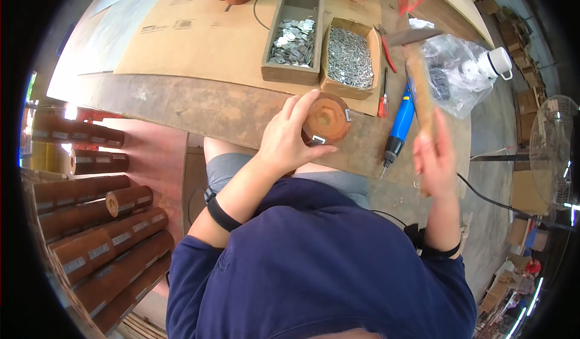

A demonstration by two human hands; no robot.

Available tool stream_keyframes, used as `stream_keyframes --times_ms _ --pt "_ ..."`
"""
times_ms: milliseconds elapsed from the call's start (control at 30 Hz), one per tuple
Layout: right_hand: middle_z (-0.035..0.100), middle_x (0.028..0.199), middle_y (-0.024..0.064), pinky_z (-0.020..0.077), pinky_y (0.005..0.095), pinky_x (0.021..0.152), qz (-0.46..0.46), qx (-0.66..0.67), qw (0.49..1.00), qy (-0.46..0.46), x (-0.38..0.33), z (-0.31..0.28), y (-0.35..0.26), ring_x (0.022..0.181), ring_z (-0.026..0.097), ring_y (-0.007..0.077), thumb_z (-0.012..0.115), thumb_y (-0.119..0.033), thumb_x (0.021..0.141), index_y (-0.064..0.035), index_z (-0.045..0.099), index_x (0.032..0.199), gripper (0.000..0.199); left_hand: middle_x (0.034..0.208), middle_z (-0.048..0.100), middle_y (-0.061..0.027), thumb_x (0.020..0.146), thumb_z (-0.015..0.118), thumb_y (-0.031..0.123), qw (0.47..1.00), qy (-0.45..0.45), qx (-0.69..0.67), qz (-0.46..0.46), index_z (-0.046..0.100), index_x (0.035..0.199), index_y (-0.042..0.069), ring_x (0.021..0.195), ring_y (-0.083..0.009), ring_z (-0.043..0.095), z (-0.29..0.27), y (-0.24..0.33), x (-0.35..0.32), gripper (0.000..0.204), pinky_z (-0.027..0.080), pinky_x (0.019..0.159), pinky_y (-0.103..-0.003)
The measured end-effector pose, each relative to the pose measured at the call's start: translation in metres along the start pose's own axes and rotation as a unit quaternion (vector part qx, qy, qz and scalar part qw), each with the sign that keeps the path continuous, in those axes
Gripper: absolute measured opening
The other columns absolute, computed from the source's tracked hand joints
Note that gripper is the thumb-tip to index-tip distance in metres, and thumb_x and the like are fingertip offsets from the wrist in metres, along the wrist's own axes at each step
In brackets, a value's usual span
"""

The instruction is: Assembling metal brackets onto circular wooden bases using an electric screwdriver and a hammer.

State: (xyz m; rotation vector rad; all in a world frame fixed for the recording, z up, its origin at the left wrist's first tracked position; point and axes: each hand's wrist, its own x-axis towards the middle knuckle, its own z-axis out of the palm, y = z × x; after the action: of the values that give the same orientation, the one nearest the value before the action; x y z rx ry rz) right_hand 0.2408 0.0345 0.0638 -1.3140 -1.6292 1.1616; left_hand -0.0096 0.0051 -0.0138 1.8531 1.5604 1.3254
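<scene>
My left hand (289, 138) grips the side of a brown cylinder (327, 117) that stands on end near the front edge of the worn wooden table (199, 106). Its top face shows a hexagonal recess, and small metal plates sit at its rim. My right hand (436, 156) holds the wooden handle of a hammer (415, 76), raised and blurred, with the metal head up and to the right of the cylinder. A blue electric screwdriver (399, 124) lies on the table between my two hands.
A wooden tray of small metal plates (293, 40) and a cardboard box of staples or nails (350, 58) sit on a cardboard sheet (199, 31). A red-handled screwdriver (383, 100) lies nearby. A clear plastic bag (453, 73) lies right. Several brown cylinders (103, 236) are stacked at left.
</scene>
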Motion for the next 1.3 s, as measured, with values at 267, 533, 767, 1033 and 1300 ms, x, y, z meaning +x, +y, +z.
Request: stream_keyframes --times_ms 267,533,767,1033,1300 --pt "0.046 0.061 -0.0008 0.0323 0.0205 0.035 0.081 -0.062 0.991 0.083 0.060 -0.070 0.038 0.042 0.040 0.0050 0.057 -0.011 0.080 -0.0044 0.036 0.127 0.052 0.114 0.047 -0.0136 0.046 0.079 0.035 0.981 -0.041 0.185 0.038 0.039 0.122 0.003 0.096 -0.0293 0.053 -0.003 0.002 0.001 0.092 0.043 0.082 -0.037" --pt "0.048 0.061 -0.0002 0.0350 0.0216 0.035 0.196 -0.023 0.978 0.064 0.091 -0.103 0.092 0.040 0.043 0.0072 0.059 -0.016 0.079 -0.0062 0.050 0.099 0.024 0.113 0.048 -0.0128 0.041 0.079 0.038 0.972 -0.028 0.225 0.060 0.046 0.116 0.004 0.097 -0.0283 0.052 -0.007 0.004 0.001 0.089 0.042 0.083 -0.037" --pt "0.048 0.062 -0.0003 0.0359 0.0224 0.036 0.199 -0.020 0.977 0.070 0.094 -0.102 0.106 0.042 0.044 0.0076 0.060 -0.019 0.079 -0.0072 0.050 0.093 0.021 0.112 0.048 -0.0125 0.038 0.078 0.038 0.972 -0.007 0.222 0.073 0.050 0.112 0.005 0.096 -0.0280 0.052 -0.006 0.005 0.000 0.085 0.043 0.082 -0.037" --pt "0.047 0.062 -0.0004 0.0358 0.0222 0.036 0.213 -0.028 0.974 0.073 0.096 -0.100 0.108 0.042 0.043 0.0075 0.060 -0.018 0.079 -0.0075 0.050 0.094 0.020 0.110 0.049 -0.0126 0.039 0.078 0.034 0.971 0.020 0.211 0.107 0.053 0.102 0.003 0.086 -0.0267 0.054 -0.004 0.003 -0.003 0.075 0.044 0.076 -0.036" --pt "0.047 0.062 -0.0001 0.0357 0.0232 0.036 0.207 -0.021 0.974 0.086 0.097 -0.100 0.115 0.042 0.044 0.0080 0.060 -0.018 0.079 -0.0067 0.050 0.097 0.023 0.112 0.047 -0.0151 0.043 0.078 0.030 0.976 0.069 0.167 0.125 0.052 0.098 0.005 0.088 -0.0281 0.053 0.004 -0.006 -0.013 0.066 0.043 0.075 -0.036"
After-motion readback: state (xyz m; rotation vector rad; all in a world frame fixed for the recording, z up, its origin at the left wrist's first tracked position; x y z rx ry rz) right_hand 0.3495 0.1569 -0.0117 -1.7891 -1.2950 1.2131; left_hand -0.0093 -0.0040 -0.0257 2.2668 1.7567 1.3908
